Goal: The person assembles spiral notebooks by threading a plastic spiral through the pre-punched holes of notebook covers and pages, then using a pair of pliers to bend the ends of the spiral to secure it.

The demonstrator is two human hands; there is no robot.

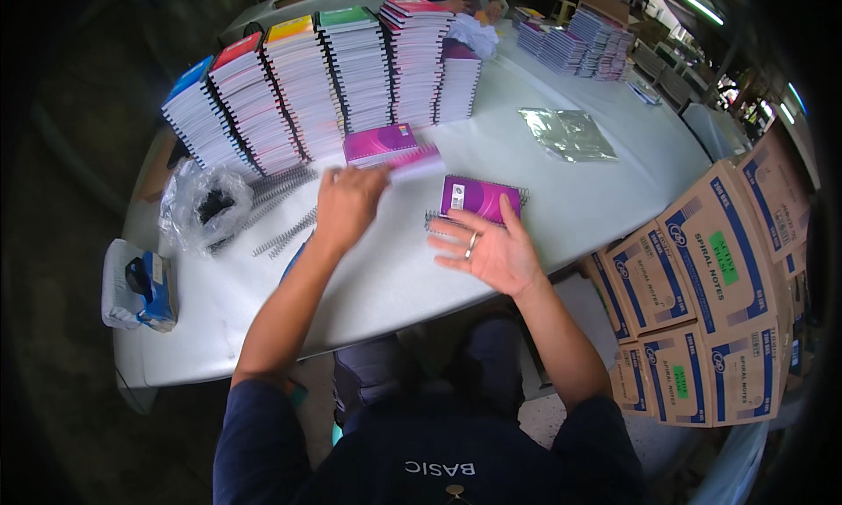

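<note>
Clearly, my left hand (pixel 349 205) lay flat, gripping nothing, by the pink notebook (pixel 382 144), my right hand (pixel 491 252) spread open beside the purple notebook (pixel 478 198) mid-desk (pixel 614 189), so I judged squaring covers first wisest.

We see both forearms coming up from the lower edge, bare below dark blue sleeves. Our left hand (pixel 348 205) stretches furthest forward, back facing up, fingers curled and a little blurred. Our right hand (pixel 491 251) lies lower and to the right, palm up, fingers spread flat, a ring on one finger.
</note>
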